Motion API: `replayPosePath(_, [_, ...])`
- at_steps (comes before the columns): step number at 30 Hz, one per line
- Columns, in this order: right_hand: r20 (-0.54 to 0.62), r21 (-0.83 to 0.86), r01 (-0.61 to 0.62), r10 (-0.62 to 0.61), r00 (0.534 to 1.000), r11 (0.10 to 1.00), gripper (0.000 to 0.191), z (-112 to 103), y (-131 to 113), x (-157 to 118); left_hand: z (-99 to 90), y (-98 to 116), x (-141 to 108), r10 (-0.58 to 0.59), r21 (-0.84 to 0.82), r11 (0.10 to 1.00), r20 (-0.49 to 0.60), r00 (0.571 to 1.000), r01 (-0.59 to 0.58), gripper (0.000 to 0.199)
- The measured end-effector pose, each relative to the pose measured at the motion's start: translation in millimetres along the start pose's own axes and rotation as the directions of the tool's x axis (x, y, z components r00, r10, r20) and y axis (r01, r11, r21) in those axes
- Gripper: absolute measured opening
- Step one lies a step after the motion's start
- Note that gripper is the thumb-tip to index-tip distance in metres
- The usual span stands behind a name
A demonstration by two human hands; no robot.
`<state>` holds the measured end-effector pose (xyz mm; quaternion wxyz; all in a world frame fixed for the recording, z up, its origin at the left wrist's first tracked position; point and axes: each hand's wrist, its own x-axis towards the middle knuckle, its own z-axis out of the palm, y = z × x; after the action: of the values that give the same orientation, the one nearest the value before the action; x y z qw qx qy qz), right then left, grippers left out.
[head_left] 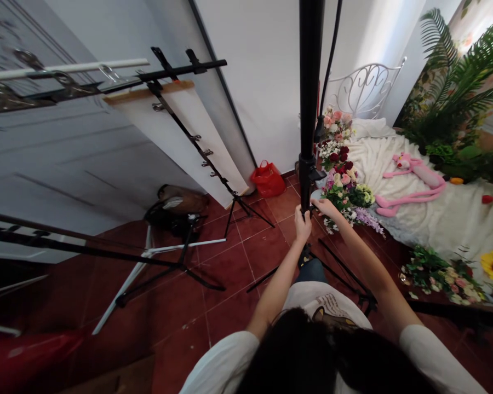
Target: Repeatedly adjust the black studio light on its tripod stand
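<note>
A tall black stand rises upright in front of me, with a clamp collar partway down. My left hand is wrapped round its lower pole below the collar. My right hand pinches a small part on the pole's right side, just above my left hand; the part is mostly hidden by the fingers. A black cable hangs beside the upper pole. The stand's dark legs spread over the red tiles near my feet.
At left, a backdrop stand with clips holds white sheets; black and white tripod legs lie across the floor. A red bag sits by the wall. At right are flowers, a white bed cover and a pink plush toy.
</note>
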<state>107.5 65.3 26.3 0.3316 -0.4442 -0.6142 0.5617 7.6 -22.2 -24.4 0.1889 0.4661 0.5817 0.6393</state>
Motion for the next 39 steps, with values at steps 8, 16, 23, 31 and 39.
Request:
replayPosePath(8, [-0.057, 0.546, -0.007, 0.045, 0.997, 0.838, 0.037, 16, 30, -54, 2.5, -8, 4, 0.063, 0.055, 0.997, -0.031, 0.998, -0.061, 0.047])
replayPosePath(16, [0.133, 0.745, -0.091, -0.014, 0.991, 0.661, 0.035, 35, 25, -46, 3.2, -12, 5, 0.090, 0.077, 0.993, -0.032, 0.995, -0.087, 0.044])
replayPosePath(23, [0.130, 0.769, -0.110, 0.014, 0.991, 0.630, 0.039, 43, 34, -28, 2.2, -10, 4, 0.082, 0.083, 0.993, -0.032, 0.996, -0.079, 0.048])
replayPosePath(31, [-0.084, 0.731, 0.013, 0.071, 0.994, 0.682, 0.043, 51, 27, -16, 1.7, -7, 5, 0.069, 0.082, 0.994, -0.010, 0.998, -0.068, 0.048])
replayPosePath(39, [0.029, 0.705, -0.157, 0.193, 0.981, 0.691, 0.046, 21, 49, -56, -4.1, -7, -9, -0.039, 0.113, 0.993, 0.049, 0.998, 0.033, 0.056])
